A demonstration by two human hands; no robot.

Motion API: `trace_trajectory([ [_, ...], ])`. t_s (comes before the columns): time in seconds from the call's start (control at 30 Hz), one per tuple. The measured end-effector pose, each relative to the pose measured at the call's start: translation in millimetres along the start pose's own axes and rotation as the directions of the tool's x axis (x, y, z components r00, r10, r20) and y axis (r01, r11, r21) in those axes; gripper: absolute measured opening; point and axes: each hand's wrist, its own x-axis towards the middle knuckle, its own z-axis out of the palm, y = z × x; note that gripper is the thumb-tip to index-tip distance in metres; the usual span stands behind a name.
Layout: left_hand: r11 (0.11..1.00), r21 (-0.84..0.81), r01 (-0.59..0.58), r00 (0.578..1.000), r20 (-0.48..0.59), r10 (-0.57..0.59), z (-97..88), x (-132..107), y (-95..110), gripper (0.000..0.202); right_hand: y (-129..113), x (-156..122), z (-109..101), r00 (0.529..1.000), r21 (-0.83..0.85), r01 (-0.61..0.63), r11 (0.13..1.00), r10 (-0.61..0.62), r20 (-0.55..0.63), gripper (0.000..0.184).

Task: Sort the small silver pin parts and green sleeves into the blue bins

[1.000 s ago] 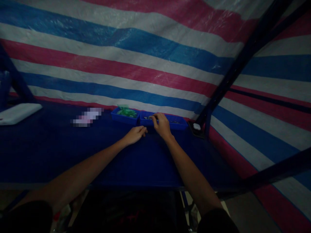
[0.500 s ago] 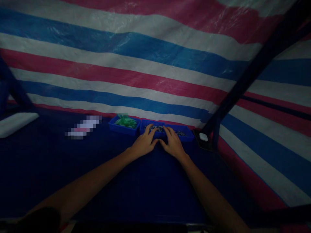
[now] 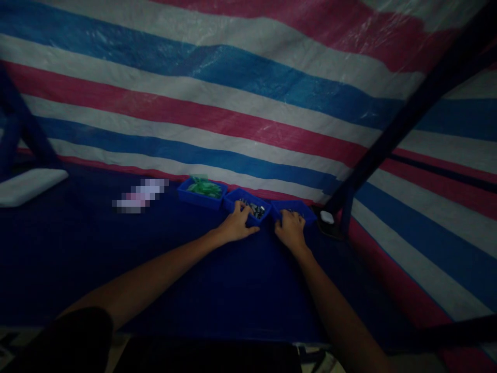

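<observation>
Three small blue trays stand in a row at the back of the dark blue table (image 3: 116,259). The left tray (image 3: 200,194) holds green pieces. My left hand (image 3: 237,226) grips the near rim of the middle tray (image 3: 248,208), which holds small grey metal parts. My right hand (image 3: 290,231) grips the near rim of the right tray (image 3: 293,211); its contents are hard to make out. A narrow gap separates the middle and right trays.
A striped red, white and blue tarp hangs right behind the trays. A dark metal post (image 3: 392,134) slants up at the right, with a small white object (image 3: 326,217) at its foot. A white slab (image 3: 29,185) lies far left; a blurred patch (image 3: 140,196) lies mid-table.
Both hands moved onto the tray rims. The middle and right trays, side by side before, now stand slightly apart, the right one shifted right.
</observation>
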Motion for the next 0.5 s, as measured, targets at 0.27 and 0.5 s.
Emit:
trace_trajectory([
  [0.27,0.99,0.131,0.053,0.991,-0.128,-0.036,-15.4,-43,-5,0.039,3,-33,-7,0.98,0.067,-0.133,0.989,0.141,-0.137,0.041],
  [0.5,0.983,0.162,0.083,0.994,-0.087,-0.069,-20.9,-51,-11,0.029,42,-33,-6,0.939,0.205,-0.344,0.916,0.343,0.04,0.042],
])
